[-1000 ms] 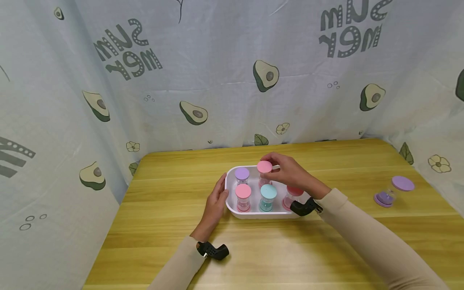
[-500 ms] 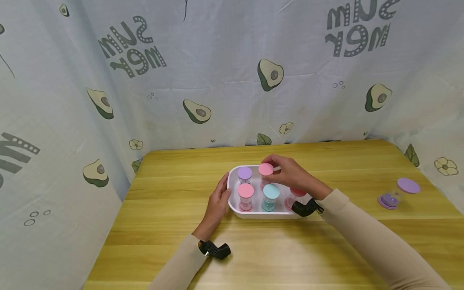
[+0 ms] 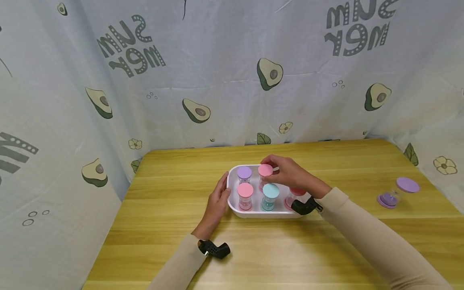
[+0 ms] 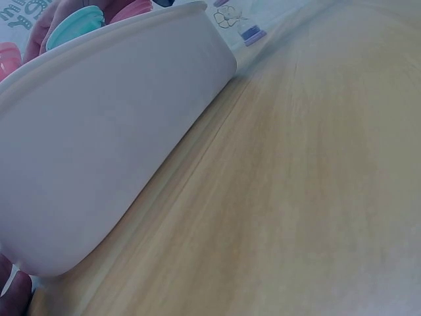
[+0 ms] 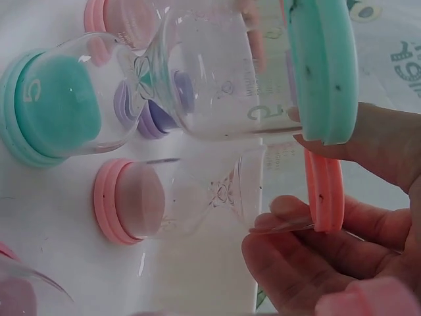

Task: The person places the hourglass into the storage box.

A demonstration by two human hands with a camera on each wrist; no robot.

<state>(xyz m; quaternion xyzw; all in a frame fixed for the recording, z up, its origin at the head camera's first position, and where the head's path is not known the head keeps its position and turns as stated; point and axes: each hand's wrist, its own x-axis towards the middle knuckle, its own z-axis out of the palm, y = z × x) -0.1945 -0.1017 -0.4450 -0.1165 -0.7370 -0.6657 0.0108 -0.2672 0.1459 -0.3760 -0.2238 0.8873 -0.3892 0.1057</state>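
A white tray [image 3: 281, 215] holds several small sand timers. At its back, my right hand [image 3: 290, 174] holds a pink sand timer [image 3: 265, 170] by its upper end. The right wrist view shows fingers [image 5: 276, 263] around that timer's pink cap [image 5: 323, 191], its base standing on the tray floor. A teal sand timer [image 5: 59, 105], marked 5, stands beside it. My left hand [image 3: 216, 203] rests against the tray's left end, fingers along the outer wall. In the left wrist view, the tray wall [image 4: 125, 125] hides most of the contents; only fingertips [image 4: 16, 296] show at the corner.
In the tray stand a purple timer [image 3: 244, 173], another pink one [image 3: 245, 195] at front left, and a red-pink one [image 3: 296, 193] partly under my right wrist. A purple sand timer [image 3: 396, 193] stands apart on the wooden table [image 3: 163, 193]. An avocado-print curtain [image 3: 224, 72] hangs behind.
The head view has shifted slightly. The hands, the tray and the pink timer keep almost the same places relative to each other.
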